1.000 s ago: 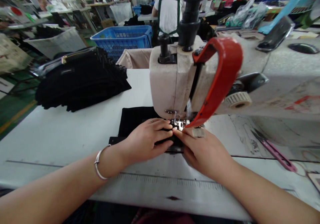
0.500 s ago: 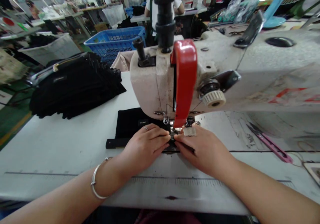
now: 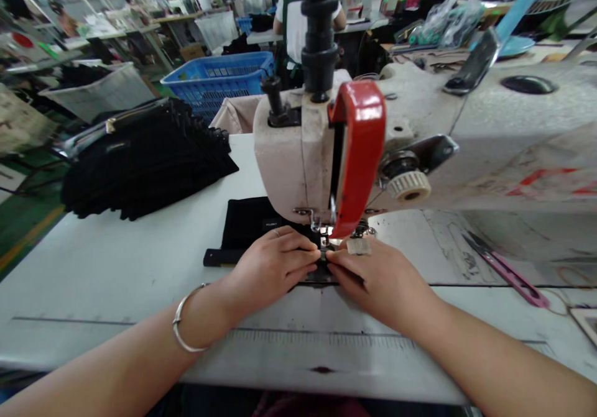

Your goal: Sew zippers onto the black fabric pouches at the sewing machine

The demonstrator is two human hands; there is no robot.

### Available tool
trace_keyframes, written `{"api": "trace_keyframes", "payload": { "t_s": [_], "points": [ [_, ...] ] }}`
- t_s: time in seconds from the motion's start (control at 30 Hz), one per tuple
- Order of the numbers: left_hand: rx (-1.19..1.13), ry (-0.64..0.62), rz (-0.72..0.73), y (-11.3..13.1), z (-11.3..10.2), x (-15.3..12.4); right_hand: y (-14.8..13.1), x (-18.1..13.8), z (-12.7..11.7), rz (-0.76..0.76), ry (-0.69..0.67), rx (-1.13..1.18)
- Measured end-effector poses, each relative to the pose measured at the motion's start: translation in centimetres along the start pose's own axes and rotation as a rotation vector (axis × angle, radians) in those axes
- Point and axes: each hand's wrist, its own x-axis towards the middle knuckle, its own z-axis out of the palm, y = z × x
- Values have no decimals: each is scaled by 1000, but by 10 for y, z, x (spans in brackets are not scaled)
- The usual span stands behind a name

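Observation:
A black fabric piece [image 3: 247, 221] with a small label lies flat under the head of the sewing machine [image 3: 284, 162]. Along its near edge runs a black strip [image 3: 221, 257]. My left hand [image 3: 277, 258], wearing a ring, is closed at the fingertips and pinches the fabric's edge just left of the presser foot. From the right, my right hand [image 3: 377, 274] is also closed, its thumb and forefinger pressed together on the work beside the foot. The fingertips of both hands almost meet there. The fabric under the fingers is mostly hidden.
A thick stack of black fabric pieces [image 3: 144, 162] lies at the table's left. Pink-handled thread snips [image 3: 508, 271] rest at the right. Behind the table stand a blue plastic basket [image 3: 219, 72] and a person in a white top [image 3: 296, 19]. A ruler scale [image 3: 326, 337] marks the near edge.
The camera view has shifted slightly, so the machine appears a little further right. The strip's left end sits slightly further right and up. Both hands keep their hold beside the presser foot.

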Motion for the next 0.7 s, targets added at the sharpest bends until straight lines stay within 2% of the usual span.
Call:
{"api": "trace_keyframes", "payload": {
  "t_s": [0.23, 0.37, 0.5, 0.6, 0.7],
  "points": [
    [-50, -17, 8, -14, -1, 3, 1, -1, -1, 24, 38, 25],
    [-145, -38, 24, -35, -9, 0, 4, 1, -8, 150, 132, 9],
    [-208, -53, -13, -56, -13, -3, 12, 4, -12, 221, 58, -134],
    [-218, -58, -9, -54, -13, -3, 14, 5, -15, 192, 1, -229],
    [-180, -14, 9, -36, -9, -2, 11, 4, -16, 150, 7, -241]
  ]
}}
